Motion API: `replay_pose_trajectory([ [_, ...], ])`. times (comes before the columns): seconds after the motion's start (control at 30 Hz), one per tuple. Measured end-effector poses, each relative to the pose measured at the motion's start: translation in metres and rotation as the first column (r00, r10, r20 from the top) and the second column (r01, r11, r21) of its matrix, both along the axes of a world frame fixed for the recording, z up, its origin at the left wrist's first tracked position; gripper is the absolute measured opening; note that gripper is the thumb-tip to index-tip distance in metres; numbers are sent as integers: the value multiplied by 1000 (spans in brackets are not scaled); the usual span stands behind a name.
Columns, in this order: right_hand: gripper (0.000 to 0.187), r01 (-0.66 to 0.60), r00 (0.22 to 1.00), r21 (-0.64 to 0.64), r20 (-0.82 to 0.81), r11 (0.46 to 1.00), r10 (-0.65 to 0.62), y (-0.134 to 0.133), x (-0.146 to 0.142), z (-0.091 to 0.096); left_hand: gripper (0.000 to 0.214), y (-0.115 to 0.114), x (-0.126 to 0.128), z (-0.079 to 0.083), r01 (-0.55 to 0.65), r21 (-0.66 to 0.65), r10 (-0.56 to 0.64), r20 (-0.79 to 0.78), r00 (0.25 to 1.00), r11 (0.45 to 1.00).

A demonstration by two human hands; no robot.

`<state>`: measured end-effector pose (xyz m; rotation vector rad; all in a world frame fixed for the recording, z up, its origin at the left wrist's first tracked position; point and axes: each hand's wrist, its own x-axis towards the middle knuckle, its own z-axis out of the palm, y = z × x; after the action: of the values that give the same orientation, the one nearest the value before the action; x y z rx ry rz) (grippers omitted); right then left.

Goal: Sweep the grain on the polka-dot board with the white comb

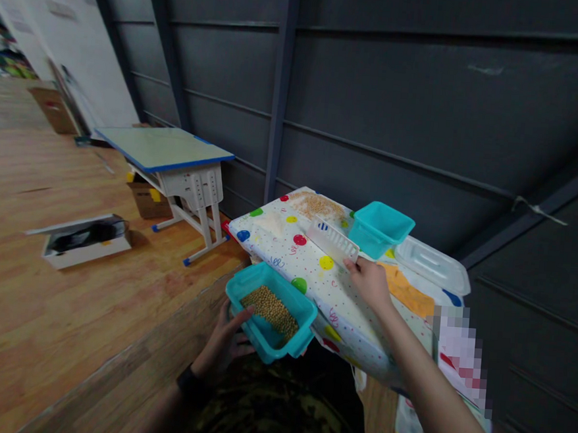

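Observation:
My left hand (226, 337) is closed on the near side of a teal plastic container (307, 302), its thumb over the rim. Round tan beans (273, 308) lie across the bottom of this container, which I hold just off the table's front edge. In my right hand (368, 278) is one end of a white slotted plastic strip (334, 241), held low over the table; its exact kind I cannot tell. Beyond the strip, a spread of tan grains or beans (319, 207) lies at the table's far left corner. A paler patch (270, 225) lies nearer.
The table has a white cover with coloured balloons (310, 267). A second teal container (380, 226), a translucent lid (434, 265) and an orange cloth (407, 289) are at its right. A grey panelled wall (401, 99) stands behind. A desk (169, 149) and an open box (86, 242) are leftward.

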<state>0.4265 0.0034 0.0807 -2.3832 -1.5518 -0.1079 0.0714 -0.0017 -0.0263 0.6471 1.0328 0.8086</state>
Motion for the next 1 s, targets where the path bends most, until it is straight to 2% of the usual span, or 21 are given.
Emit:
replay_pose_trajectory([
  [0.23, 42, -21, 999, 28, -31, 999, 22, -11, -2, -1, 113, 3, 1, -3, -12, -18, 13, 53, 998, 1000],
  [0.4, 42, -46, 996, 57, -79, 997, 51, -26, -9, -8, 112, 2, 0, -3, -25, -19, 25, 36, 999, 1000],
  [0.53, 48, -115, 981, 90, -147, 989, 127, -39, -15, -15, 113, 0, 1, 2, -15, -17, 16, 44, 999, 1000],
  [0.7, 60, -143, 962, 198, -203, 970, 183, -56, -24, -21, 112, 0, 2, 5, -12, -27, 13, 31, 999, 1000],
  [0.9, 70, -174, 913, 212, -331, 962, 239, -72, -38, -14, 106, 0, 0, 3, 25, -8, -25, 10, 1000, 1000],
  [1.0, 73, -141, 922, 238, -321, 961, 215, -74, -34, -9, 107, -1, 0, 4, 25, -16, -24, 21, 999, 1000],
])
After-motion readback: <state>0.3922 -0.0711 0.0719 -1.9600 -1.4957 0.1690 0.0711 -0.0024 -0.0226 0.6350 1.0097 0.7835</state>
